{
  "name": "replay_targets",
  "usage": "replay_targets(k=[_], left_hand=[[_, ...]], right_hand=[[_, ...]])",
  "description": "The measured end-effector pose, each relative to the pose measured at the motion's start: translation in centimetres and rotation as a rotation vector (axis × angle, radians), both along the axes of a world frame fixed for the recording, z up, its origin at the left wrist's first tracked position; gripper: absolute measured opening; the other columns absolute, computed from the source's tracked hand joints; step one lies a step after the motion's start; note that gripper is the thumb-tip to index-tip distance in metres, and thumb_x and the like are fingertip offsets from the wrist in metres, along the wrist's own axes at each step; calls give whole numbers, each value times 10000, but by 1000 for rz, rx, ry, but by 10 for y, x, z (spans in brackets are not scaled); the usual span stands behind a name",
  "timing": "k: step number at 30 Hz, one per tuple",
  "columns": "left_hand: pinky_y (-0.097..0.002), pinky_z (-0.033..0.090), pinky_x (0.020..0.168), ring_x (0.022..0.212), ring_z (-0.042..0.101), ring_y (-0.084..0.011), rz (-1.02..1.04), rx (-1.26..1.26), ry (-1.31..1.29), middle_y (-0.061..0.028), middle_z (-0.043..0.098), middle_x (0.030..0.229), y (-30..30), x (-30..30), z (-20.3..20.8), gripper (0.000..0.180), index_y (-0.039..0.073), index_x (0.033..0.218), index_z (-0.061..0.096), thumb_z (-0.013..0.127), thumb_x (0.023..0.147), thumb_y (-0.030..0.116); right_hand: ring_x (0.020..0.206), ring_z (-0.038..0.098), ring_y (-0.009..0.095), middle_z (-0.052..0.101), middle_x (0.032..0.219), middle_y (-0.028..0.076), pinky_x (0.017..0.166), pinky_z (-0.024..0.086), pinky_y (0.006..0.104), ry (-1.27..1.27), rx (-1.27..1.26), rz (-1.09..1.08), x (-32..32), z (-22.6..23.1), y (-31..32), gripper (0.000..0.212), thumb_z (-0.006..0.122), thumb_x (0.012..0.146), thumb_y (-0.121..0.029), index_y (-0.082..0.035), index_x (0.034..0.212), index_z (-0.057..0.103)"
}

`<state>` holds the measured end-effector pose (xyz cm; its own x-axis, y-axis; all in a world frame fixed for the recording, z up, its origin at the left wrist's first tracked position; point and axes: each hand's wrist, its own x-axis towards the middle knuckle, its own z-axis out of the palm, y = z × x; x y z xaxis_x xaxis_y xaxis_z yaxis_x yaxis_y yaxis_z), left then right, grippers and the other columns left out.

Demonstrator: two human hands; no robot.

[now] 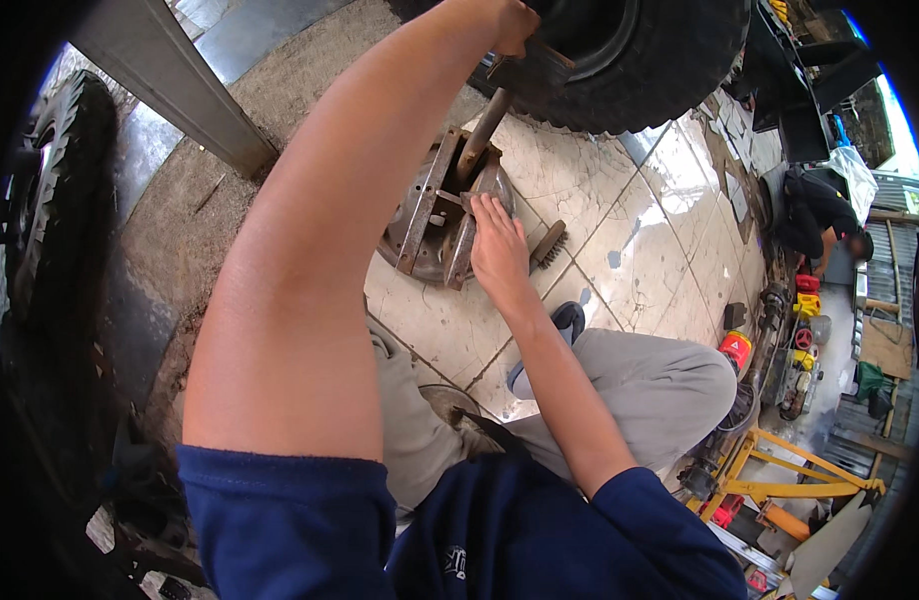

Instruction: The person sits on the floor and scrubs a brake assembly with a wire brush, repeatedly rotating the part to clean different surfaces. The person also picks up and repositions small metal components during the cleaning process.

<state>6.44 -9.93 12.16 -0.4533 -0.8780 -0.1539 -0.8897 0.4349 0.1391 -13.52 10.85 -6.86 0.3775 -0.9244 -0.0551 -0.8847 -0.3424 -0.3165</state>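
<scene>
My left hand [515, 25] is at the top edge, its fingers curled, right above a dark rusty metal block [532, 72]. What the fingers hold is hidden. A rusty metal rod [484, 132] runs from under that block down to a steel bracket frame [430, 205]. My right hand [502, 255] lies with outstretched fingers against the bracket's right side. Beneath the bracket sits a round, worn metal plate or drum [398, 228], partly covered by my left forearm. A wire brush [551, 244] with dark bristles rests on the tiles, right of my right hand.
A large knobbly tyre [670, 95] stands at the top, with another tyre [55, 190] at the far left. A grey metal post [195, 95] rises at upper left. At right are a red can [737, 348], a yellow metal frame [790, 485] and a bent-over person [820, 215].
</scene>
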Motion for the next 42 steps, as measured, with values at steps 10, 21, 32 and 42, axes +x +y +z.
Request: replay_targets(k=[10, 21, 32, 42], left_hand=[[-369, 548, 908, 1076, 682, -246, -414, -222, -434, -94, 716, 1149, -23, 0, -21, 351, 123, 1125, 722, 683, 889, 380], [-432, 555, 894, 1088, 671, -292, 97, -120, -8, -90, 704, 1149, -7, -9, -21, 449, 143, 1276, 609, 727, 870, 294], [-462, 550, 861, 1044, 674, -351, -4, -71, 7, -186, 700, 1086, -11, -6, -14, 453, 105, 1236, 603, 734, 856, 314], [-496, 538, 887, 1066, 650, -414, 79, -18, 83, -237, 682, 1094, -4, -4, -13, 515, 93, 1326, 472, 652, 912, 342]], right_hand=[[1448, 356, 265, 434, 1532, 112, 1157, 300, 527, 32, -59, 69, 0, -10, -27, 543, 455, 919, -22, -73, 1460, 449], [1427, 386, 283, 450, 1517, 125, 1132, 350, 461, -22, -59, 144, -21, -14, -54, 493, 428, 956, -34, -65, 1447, 462], [1474, 309, 287, 373, 1571, 133, 1197, 276, 495, 62, -88, 85, -16, -18, -51, 585, 429, 912, 38, -55, 1489, 412], [1460, 323, 275, 393, 1547, 143, 1137, 320, 522, -36, -159, -15, -11, -18, -44, 519, 512, 933, -81, -18, 1444, 442]])
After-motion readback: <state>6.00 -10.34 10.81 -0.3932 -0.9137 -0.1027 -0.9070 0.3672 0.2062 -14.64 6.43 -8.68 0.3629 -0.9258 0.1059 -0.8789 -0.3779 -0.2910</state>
